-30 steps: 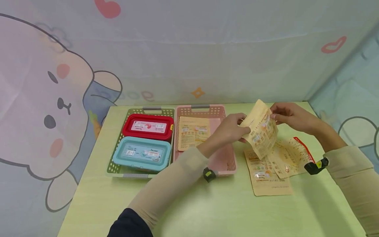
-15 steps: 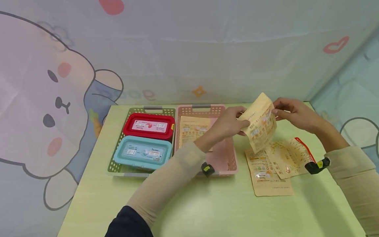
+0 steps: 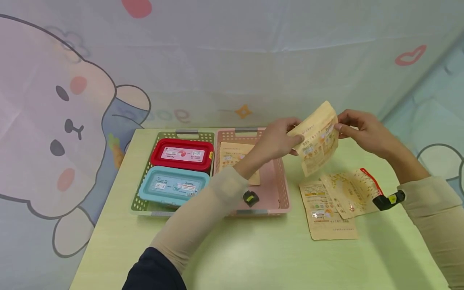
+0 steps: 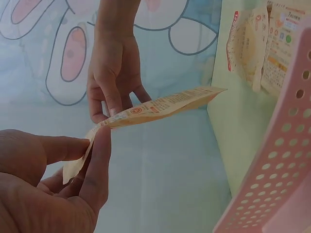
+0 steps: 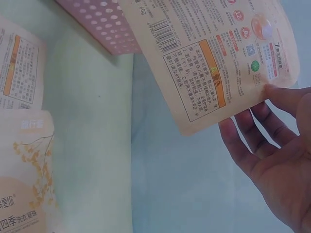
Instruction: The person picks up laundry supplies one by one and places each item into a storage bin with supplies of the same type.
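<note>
Both hands hold a tan laundry-pod pouch (image 3: 319, 141) raised above the back right of the table. My left hand (image 3: 277, 139) pinches its left edge, thumb against fingers, also plain in the left wrist view. At the opposite edge my right hand (image 3: 366, 131) pinches it between thumb and fingers. The right wrist view shows the pouch's printed back (image 5: 209, 58). Below, two similar pouches overlap on the table: one lies flat (image 3: 331, 227), and another with a red edge (image 3: 349, 193) lies partly over it. A further pouch (image 3: 232, 151) rests in the pink basket (image 3: 284, 193), partly hidden by my left arm.
Left of the pink basket stands a green basket (image 3: 139, 205). Inside it are a red lidded box (image 3: 181, 163) and a light blue lidded box (image 3: 170, 179). A printed cloth (image 3: 308, 60) hangs behind the table (image 3: 268, 257).
Both hands have lifted the pouch upward, away from the two pouches on the table. The left forearm has shifted slightly up and left; the pouches lying down have stayed put.
</note>
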{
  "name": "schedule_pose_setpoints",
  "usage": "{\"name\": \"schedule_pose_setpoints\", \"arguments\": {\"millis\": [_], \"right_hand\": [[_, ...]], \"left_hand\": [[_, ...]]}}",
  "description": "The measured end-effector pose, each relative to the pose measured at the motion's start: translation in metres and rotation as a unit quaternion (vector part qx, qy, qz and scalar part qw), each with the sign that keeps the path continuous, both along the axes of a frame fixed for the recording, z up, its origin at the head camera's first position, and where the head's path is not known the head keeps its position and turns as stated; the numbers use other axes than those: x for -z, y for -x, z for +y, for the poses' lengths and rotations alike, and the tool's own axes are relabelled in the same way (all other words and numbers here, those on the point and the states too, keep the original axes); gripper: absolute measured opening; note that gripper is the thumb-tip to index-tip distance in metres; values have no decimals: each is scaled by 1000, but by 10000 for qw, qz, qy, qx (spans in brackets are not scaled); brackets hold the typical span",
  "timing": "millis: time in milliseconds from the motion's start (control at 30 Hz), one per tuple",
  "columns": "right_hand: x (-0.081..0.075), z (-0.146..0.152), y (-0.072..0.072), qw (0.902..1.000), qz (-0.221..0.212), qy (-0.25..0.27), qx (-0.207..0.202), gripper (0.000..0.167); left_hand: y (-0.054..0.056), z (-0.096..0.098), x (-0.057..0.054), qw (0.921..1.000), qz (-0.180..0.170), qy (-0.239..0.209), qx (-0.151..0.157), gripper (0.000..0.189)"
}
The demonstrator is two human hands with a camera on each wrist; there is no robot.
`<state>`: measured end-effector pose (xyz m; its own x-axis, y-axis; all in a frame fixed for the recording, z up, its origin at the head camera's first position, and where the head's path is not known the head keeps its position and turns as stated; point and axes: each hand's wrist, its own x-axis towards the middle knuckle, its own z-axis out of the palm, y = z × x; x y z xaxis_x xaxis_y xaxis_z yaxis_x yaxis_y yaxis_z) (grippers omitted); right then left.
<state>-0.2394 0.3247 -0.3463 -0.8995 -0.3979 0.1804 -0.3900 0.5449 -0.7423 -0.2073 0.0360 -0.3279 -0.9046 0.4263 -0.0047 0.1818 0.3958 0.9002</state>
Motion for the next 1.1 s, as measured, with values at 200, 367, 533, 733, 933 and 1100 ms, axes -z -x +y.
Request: {"name": "schedule_pose_setpoints", "arguments": {"millis": [200,367,533,733,933,1100], "right_hand": [[-4,-3,-1,9998,87,156,-21,17],[-8,-9,-3,9996,186,181,-60,17],[-11,-15,-5,9993,264,253,-54,18],[-15,-21,-8,9986,291,431,-7,18],[-19,-31,-13,9978,215,591,206,19],[-22,-38,-16,9969,177,668,384,20]], "left_hand": [[3,-8,-7,9977,461,495,-51,34],[6,-14,-12,9956,753,556,-73,34],[8,-22,-17,9947,898,455,-196,31],[11,-31,-24,9937,1017,294,-359,27],[13,-37,-32,9916,1096,230,-655,23],[15,-41,-36,9884,1237,239,-851,23]]}}
